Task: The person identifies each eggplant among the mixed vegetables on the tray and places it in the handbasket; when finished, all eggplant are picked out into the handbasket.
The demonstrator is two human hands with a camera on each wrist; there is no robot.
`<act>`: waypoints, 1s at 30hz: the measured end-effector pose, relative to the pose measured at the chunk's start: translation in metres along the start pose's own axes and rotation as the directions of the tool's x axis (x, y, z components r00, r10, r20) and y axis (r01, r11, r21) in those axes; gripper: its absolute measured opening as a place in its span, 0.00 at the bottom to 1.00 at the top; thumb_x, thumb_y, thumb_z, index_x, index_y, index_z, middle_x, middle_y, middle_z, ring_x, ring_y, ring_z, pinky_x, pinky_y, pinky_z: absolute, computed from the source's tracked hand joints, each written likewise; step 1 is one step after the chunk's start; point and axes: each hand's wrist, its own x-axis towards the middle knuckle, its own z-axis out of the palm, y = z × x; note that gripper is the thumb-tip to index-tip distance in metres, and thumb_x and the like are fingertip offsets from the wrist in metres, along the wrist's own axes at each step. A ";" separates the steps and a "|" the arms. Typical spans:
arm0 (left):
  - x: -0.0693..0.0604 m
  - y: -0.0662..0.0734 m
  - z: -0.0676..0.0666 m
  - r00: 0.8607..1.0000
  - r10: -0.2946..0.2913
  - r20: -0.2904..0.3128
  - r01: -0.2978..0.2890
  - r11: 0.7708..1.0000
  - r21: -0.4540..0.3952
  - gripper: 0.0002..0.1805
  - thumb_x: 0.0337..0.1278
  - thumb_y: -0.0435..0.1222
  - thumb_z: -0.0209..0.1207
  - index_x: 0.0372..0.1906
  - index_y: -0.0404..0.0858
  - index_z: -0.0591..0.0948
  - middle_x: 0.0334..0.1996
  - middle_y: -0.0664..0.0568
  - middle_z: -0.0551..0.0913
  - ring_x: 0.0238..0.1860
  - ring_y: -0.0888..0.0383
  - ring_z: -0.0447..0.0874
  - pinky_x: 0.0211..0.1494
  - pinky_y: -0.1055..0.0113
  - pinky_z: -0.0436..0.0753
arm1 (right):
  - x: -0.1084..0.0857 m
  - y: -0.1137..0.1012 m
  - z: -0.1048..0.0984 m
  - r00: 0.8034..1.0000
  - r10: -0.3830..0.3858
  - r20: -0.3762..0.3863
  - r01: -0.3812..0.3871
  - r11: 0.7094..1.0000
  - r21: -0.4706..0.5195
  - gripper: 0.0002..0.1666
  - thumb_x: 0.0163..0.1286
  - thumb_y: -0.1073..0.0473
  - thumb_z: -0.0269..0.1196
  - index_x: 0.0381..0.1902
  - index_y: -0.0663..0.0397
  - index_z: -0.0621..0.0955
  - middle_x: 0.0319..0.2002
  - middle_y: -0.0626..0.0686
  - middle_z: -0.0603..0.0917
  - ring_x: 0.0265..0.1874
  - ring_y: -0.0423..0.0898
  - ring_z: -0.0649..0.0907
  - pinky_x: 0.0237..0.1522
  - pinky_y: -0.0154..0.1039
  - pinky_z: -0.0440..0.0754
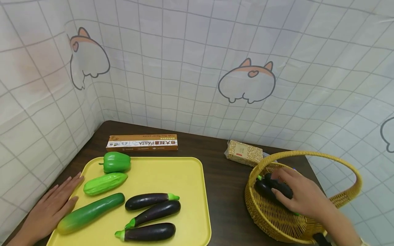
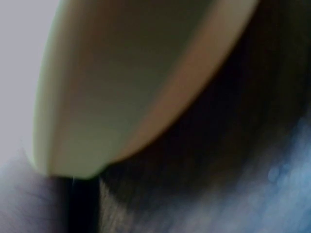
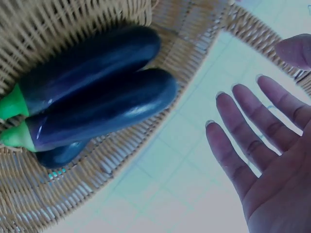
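My left hand (image 1: 53, 208) rests with fingers extended along the left edge of a yellow tray (image 1: 166, 171); the left wrist view is too blurred to add detail. On the tray lie a green bell pepper (image 1: 117, 162), a light green bumpy gourd (image 1: 105, 183), a dark green zucchini (image 1: 92, 212) and three eggplants (image 1: 150, 232). My right hand (image 1: 303, 194) reaches over a woven basket (image 1: 260, 218) at the right. In the right wrist view, its fingers are spread and hold nothing, beside eggplants (image 3: 107, 109) in the basket; one is mostly hidden underneath.
A pasta box (image 1: 141, 142) lies behind the tray. Near the basket's back left is a vacuum-packed bag of grains or beans (image 1: 244, 153). The basket's tall handle (image 1: 311, 154) arches over its opening. Grid-patterned white curtains (image 1: 172, 68) surround the dark table (image 1: 227, 194).
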 end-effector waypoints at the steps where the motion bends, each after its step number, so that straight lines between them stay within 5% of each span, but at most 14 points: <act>1: 0.000 0.000 -0.001 1.000 0.001 -0.002 -0.001 1.000 0.001 0.38 0.83 0.42 0.55 0.87 0.50 0.54 0.85 0.56 0.52 0.81 0.69 0.35 0.79 0.70 0.28 | 0.000 -0.003 0.000 1.000 -0.009 -0.005 0.009 1.000 -0.001 0.20 0.65 0.54 0.75 0.51 0.36 0.80 0.47 0.43 0.84 0.39 0.41 0.85 0.29 0.43 0.83; 11: -0.001 0.000 0.000 1.000 0.002 -0.002 -0.002 1.000 -0.002 0.37 0.84 0.41 0.54 0.87 0.49 0.54 0.85 0.55 0.52 0.81 0.68 0.35 0.79 0.70 0.28 | 0.002 -0.029 -0.002 0.995 -0.087 -0.043 0.090 0.993 0.073 0.24 0.64 0.58 0.77 0.53 0.33 0.80 0.42 0.30 0.79 0.36 0.30 0.79 0.29 0.35 0.81; 30: 0.002 0.001 0.000 1.000 0.013 -0.013 -0.013 1.000 0.016 0.37 0.84 0.41 0.54 0.87 0.49 0.54 0.85 0.55 0.52 0.81 0.70 0.34 0.78 0.72 0.28 | 0.030 -0.061 0.011 0.974 -0.194 -0.119 0.208 0.970 0.123 0.30 0.67 0.56 0.74 0.65 0.34 0.79 0.47 0.31 0.79 0.38 0.31 0.79 0.30 0.35 0.79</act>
